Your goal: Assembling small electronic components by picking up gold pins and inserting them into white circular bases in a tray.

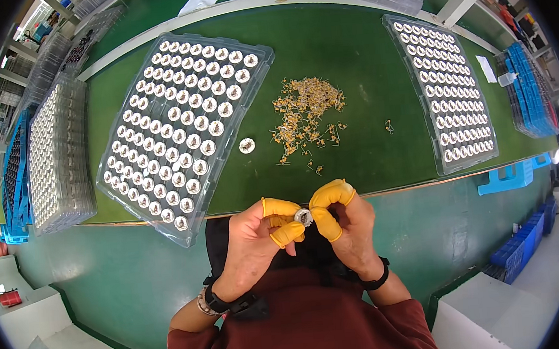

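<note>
Both my hands come together just off the table's front edge, with yellow finger cots on several fingertips. My left hand [258, 235] pinches a small round white part [303, 217] with a dark centre between thumb and fingers. Closed thumb to fingertip, my right hand [344, 216] meets the right side of that part; whatever it pinches is hidden. Beyond the hands, a loose pile of tiny yellow components with wire legs [310, 103] lies on the table. One more round white part [247, 145] rests by itself left of the pile.
A clear tray [216, 173] filled with rows of round white parts lies at left, its near corner overhanging the green table [356, 149]. Another filled tray [445, 89] lies at right. Stacked trays [61, 152] stand far left; a blue stool [506, 177] is beyond the right edge.
</note>
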Available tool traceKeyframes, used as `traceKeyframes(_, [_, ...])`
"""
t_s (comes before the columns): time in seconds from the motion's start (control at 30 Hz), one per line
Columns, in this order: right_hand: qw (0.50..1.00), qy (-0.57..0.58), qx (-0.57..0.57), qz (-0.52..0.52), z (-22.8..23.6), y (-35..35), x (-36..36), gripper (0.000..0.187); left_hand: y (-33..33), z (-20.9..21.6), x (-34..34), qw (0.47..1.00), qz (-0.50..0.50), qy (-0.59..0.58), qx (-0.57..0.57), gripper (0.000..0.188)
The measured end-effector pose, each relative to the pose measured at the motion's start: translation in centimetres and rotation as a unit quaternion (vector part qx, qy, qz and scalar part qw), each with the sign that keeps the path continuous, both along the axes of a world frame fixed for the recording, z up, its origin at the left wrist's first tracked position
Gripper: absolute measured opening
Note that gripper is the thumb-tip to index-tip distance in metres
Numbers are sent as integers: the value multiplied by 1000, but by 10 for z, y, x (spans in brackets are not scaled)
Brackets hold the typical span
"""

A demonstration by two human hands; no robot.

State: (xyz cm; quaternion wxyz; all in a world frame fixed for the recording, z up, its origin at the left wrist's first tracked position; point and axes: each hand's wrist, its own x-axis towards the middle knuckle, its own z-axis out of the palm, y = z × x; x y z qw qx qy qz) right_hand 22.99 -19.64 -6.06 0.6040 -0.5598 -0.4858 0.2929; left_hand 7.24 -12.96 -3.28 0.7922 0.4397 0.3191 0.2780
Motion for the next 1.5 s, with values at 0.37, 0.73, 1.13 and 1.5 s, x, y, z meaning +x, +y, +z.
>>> traceKeyframes(0.37, [941,-302,147,-24,2,6,1,23,-1,-8,-3,999,1,-2,45,19])
traceKeyframes(0.73, [990,-36,135,30,-5,0,-1,32,-6,-9,-1,982,10,5,188,25])
traceKeyframes(1.13, [945,-313,-2,-91,11,15,22,21,-1,-20,-2,994,82,-34,66,24])
traceKeyframes(1.5, [970,-198,-119,-81,29,22,43,18,6,-20,-2,996,43,-22,78,24])
